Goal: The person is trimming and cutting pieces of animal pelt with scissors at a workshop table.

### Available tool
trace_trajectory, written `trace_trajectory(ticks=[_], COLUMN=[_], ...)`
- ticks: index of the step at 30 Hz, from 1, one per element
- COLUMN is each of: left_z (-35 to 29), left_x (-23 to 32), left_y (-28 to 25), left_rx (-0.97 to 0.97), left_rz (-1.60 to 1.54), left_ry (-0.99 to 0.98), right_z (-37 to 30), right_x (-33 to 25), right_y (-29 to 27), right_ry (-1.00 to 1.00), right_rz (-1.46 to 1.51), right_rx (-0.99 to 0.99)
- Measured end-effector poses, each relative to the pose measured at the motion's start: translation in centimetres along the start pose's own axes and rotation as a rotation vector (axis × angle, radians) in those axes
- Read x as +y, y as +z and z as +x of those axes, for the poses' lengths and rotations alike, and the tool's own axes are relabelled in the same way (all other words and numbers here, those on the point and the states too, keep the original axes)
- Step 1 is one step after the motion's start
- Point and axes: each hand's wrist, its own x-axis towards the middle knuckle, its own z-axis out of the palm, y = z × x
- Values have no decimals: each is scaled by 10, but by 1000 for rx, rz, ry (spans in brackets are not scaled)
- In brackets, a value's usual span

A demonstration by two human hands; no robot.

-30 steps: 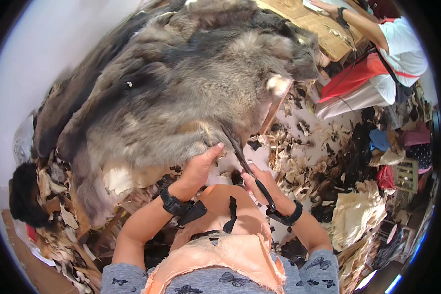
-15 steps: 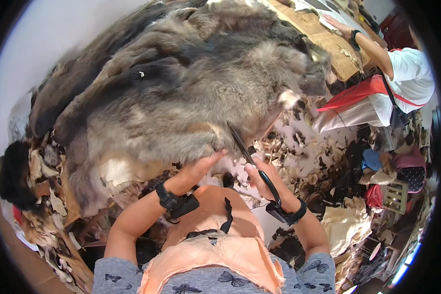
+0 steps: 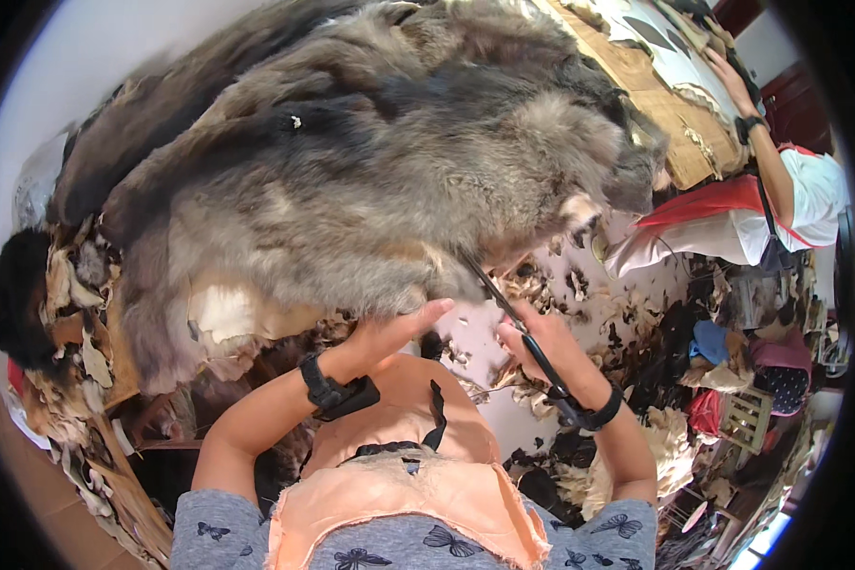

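your right hand is wrapped around the curved black handle of long, slim dark shears, their tips at the near edge of a large, shaggy grey-brown fur pelt, though i cannot tell how far the blades are parted. that pelt spreads in front of you, dense and tufted, and your left hand meets its near edge with thumb outstretched, the fingers too hidden to tell whether they pinch it. a ragged-edged peach apron bulges below, and curled cream-and-dark hide scraps litter the floor rightward.
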Motion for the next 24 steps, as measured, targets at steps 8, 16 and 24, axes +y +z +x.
trace_trajectory(ticks=[8,16,24], left_z=[-6,-9,-9], left_x=[-20,-11,-19], left_y=[-9,-15,-18], left_rx=[192,238,250], left_rz=[68,273,406], left_ry=[137,315,333], right_z=[21,55,71], right_x=[-7,-32,-29], right_y=[-46,-65,-73], right_ry=[-214,-286,-53], right_rz=[-309,-524,-276], right_rx=[-113,-166,-455])
